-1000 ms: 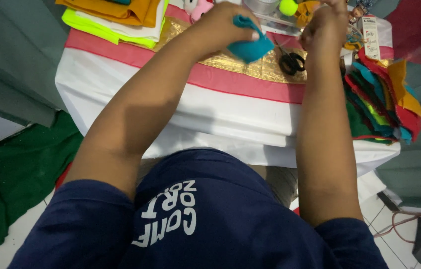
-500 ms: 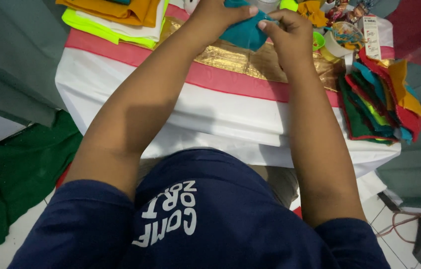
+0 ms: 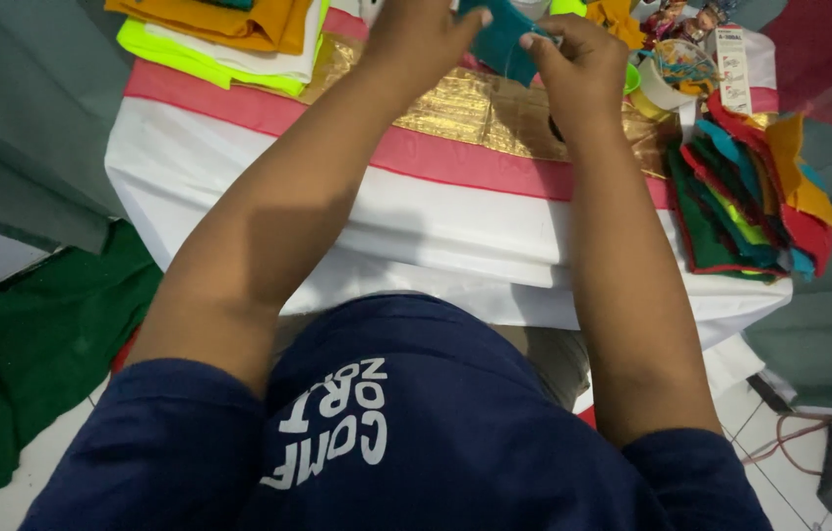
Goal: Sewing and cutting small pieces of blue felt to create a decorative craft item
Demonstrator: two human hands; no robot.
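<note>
Pinching a small teal felt piece (image 3: 497,34) at the far edge of the table (image 3: 416,226), both hands raised and close together over the gold strip (image 3: 455,103) of the cloth. Left hand (image 3: 416,39) closed on the felt's near-left side, thumb tip pressed flat on its face; right hand (image 3: 578,54) clamped on the right side, fingertips bunched as if nipping something fine, though no needle or thread shows clearly enough to name. Upper part of the felt cut off by the top of the view, so shape and any stitching cannot be told. Lying along the far-left corner, a folded stack of orange and neon-yellow fabric (image 3: 229,34); fanned over the right edge, a pile of coloured felt sheets (image 3: 745,202) in red, green, teal and orange; just beyond that pile, a white cup (image 3: 677,74) of odds and ends beside the right hand. Likely best handled by keeping the left pinch firm and still near the working edge, felt held flat rather than curled, letting the right fingertips do the fine motion in short, even pulls, both wrists steady over the table and clear of the cup.
</note>
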